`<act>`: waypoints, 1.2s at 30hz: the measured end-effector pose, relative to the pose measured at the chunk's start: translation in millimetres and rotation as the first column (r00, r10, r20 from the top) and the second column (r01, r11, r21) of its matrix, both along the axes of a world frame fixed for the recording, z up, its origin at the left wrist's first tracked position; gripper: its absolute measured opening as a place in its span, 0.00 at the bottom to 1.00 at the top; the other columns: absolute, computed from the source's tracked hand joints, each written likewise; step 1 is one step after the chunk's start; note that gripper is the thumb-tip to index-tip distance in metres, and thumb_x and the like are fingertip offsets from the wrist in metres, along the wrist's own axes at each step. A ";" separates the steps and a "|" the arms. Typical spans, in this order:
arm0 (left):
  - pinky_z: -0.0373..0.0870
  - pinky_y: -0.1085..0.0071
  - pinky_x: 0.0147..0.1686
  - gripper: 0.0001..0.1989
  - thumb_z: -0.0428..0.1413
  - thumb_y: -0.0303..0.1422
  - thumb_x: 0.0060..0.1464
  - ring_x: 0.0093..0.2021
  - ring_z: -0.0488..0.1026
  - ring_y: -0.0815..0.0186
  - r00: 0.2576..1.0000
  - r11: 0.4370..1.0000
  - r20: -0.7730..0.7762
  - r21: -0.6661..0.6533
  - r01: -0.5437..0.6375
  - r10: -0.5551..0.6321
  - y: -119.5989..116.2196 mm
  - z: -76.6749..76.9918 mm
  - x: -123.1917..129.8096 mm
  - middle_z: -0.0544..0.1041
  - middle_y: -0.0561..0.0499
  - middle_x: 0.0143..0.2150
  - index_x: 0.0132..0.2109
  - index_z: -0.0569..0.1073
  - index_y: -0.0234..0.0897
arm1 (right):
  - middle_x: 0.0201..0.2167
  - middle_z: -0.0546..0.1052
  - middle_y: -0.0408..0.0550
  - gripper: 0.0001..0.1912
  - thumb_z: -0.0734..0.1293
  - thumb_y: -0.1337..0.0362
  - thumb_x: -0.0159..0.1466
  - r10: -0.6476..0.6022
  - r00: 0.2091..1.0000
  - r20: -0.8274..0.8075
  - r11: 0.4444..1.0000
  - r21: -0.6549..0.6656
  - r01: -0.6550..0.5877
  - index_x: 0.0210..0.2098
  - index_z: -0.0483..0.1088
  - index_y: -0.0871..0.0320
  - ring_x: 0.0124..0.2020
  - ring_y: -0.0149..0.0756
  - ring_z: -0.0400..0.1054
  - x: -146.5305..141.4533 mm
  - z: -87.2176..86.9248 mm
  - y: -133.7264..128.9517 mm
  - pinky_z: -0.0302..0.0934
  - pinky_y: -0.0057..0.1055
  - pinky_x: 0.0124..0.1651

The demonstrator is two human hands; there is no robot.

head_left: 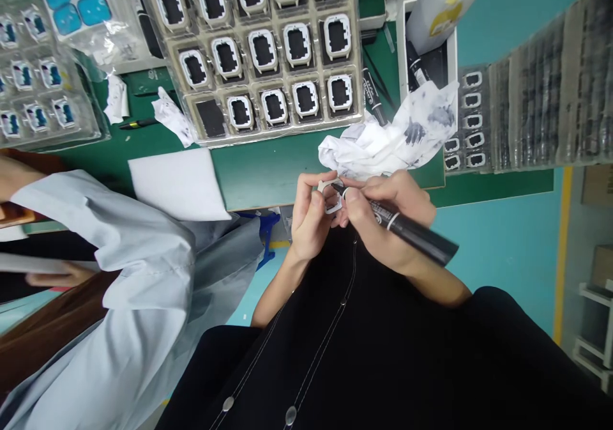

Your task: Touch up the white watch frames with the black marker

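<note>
Between the fingertips of my left hand [309, 222] is a small white watch-case frame [334, 205], held close to my body at the table's front edge. My right hand [390, 216] grips a black marker pen [421, 237], its dark tip at the frame's upper inner edge. Some right fingers lie behind the frame, partly hidden. Beyond my hands sits a clear plastic tray [282, 130] holding several similar white frames in rows; its front left pocket [209, 115] has no frame. A crumpled, ink-stained white cloth [364, 149] lies just past my right hand.
A co-worker's light grey sleeve [148, 251] is close on my left. Around the table are a white foam sheet [178, 184], another parts tray [43, 107], a spare marker [374, 98] and a bottle [443, 5] in a white box. Stacked trays [536, 98] stand at right.
</note>
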State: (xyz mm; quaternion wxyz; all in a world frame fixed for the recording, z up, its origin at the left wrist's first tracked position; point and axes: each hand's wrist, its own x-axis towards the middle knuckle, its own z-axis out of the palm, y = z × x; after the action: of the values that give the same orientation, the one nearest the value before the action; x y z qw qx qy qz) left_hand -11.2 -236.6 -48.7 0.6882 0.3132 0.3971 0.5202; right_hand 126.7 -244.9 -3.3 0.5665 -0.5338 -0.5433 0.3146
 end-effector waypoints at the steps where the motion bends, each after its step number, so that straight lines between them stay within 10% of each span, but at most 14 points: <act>1: 0.69 0.70 0.27 0.24 0.67 0.59 0.69 0.25 0.68 0.69 1.000 1.000 -0.004 0.008 -0.017 0.017 -0.3 -0.3 0.2 0.72 0.56 0.31 0.54 0.79 0.45 | 0.35 0.88 0.38 0.12 0.79 0.66 0.70 -0.019 0.998 0.057 0.999 0.044 0.017 0.41 0.74 0.44 0.42 0.44 0.90 -0.6 1.3 0.0 0.89 0.40 0.49; 8: 0.64 0.73 0.23 0.23 0.65 0.59 0.72 0.23 0.69 0.71 0.998 0.998 0.053 0.055 0.038 -0.041 2.1 -2.7 -1.5 0.76 0.56 0.33 0.56 0.77 0.46 | 0.25 0.80 0.31 0.11 0.74 0.65 0.75 -0.035 0.998 -0.061 0.992 0.115 0.042 0.38 0.71 0.47 0.26 0.34 0.83 -1.9 -0.6 8.6 0.89 0.37 0.45; 14: 0.65 0.73 0.25 0.23 0.67 0.58 0.71 0.23 0.65 0.72 1.000 0.995 0.002 0.093 -0.024 0.024 4.2 -0.2 2.1 0.69 0.58 0.30 0.53 0.78 0.44 | 0.37 0.88 0.38 0.13 0.78 0.71 0.70 -0.070 0.981 0.179 0.987 0.153 0.042 0.44 0.75 0.44 0.46 0.46 0.91 -1.3 4.6 -1.4 0.89 0.40 0.49; 19: 0.63 0.73 0.21 0.23 0.66 0.58 0.72 0.23 0.71 0.70 0.995 0.994 0.064 0.082 0.071 -0.077 4.7 -0.5 0.5 0.75 0.56 0.33 0.56 0.77 0.46 | 0.25 0.80 0.32 0.12 0.76 0.65 0.75 -0.038 0.995 -0.091 0.993 0.109 0.048 0.38 0.71 0.47 0.25 0.34 0.82 0.8 0.7 5.8 0.87 0.36 0.42; 25: 0.64 0.73 0.22 0.21 0.62 0.56 0.75 0.22 0.70 0.71 0.997 0.989 0.047 0.137 0.061 -0.068 4.1 0.0 1.6 0.75 0.55 0.32 0.56 0.78 0.44 | 0.34 0.87 0.39 0.10 0.75 0.68 0.73 -0.015 0.989 0.144 0.992 0.124 -0.003 0.43 0.75 0.45 0.47 0.44 0.91 3.4 7.6 -1.3 0.88 0.39 0.51; 30: 0.64 0.71 0.22 0.23 0.62 0.60 0.74 0.23 0.71 0.68 0.997 0.990 0.010 0.117 0.077 -0.078 3.4 -1.7 1.7 0.74 0.55 0.32 0.58 0.77 0.47 | 0.26 0.80 0.32 0.11 0.76 0.65 0.74 -0.010 0.998 -0.062 0.995 0.101 0.016 0.40 0.71 0.46 0.28 0.36 0.85 3.7 7.6 2.0 0.89 0.38 0.46; 36: 0.62 0.74 0.23 0.20 0.62 0.56 0.76 0.23 0.66 0.72 1.000 0.985 -0.010 0.171 0.027 -0.026 1.8 1.6 3.7 0.72 0.55 0.32 0.56 0.78 0.45 | 0.35 0.85 0.38 0.13 0.77 0.71 0.70 0.006 0.986 0.167 0.994 0.104 -0.024 0.43 0.75 0.44 0.42 0.43 0.89 4.8 15.8 -3.6 0.88 0.43 0.55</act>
State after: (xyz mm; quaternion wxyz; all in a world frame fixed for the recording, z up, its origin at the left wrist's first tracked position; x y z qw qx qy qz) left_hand -7.4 -234.8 -47.1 0.6642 0.3785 0.3491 0.5419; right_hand 131.5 -248.6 12.5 0.5440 -0.5234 -0.6086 0.2441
